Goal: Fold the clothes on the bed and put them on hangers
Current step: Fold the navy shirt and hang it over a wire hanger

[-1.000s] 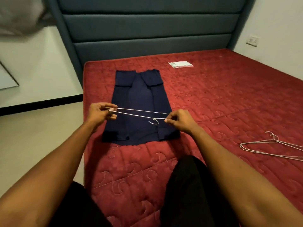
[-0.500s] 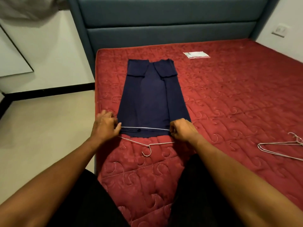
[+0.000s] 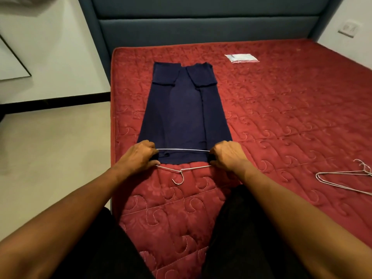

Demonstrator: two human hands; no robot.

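Observation:
A dark navy garment [image 3: 184, 111], folded into a long narrow strip, lies flat on the red quilted mattress [image 3: 281, 117]. A thin wire hanger [image 3: 182, 151] rests across the garment's near end, its bar on top of the cloth and its hook pointing toward me on the mattress. My left hand [image 3: 141, 156] grips the hanger's left end together with the garment's near left corner. My right hand [image 3: 226, 155] grips the right end and the near right corner the same way.
Spare wire hangers [image 3: 346, 178] lie on the mattress at the right. A small white packet [image 3: 241, 58] sits near the grey-blue headboard [image 3: 201, 27]. The mattress's left edge drops to a pale floor [image 3: 56, 148]. My dark-trousered knees are at the bed's near end.
A second ago I held the hanger raised above the garment's middle. It has come down and toward me, and now lies across the near hem with both hands at the corners.

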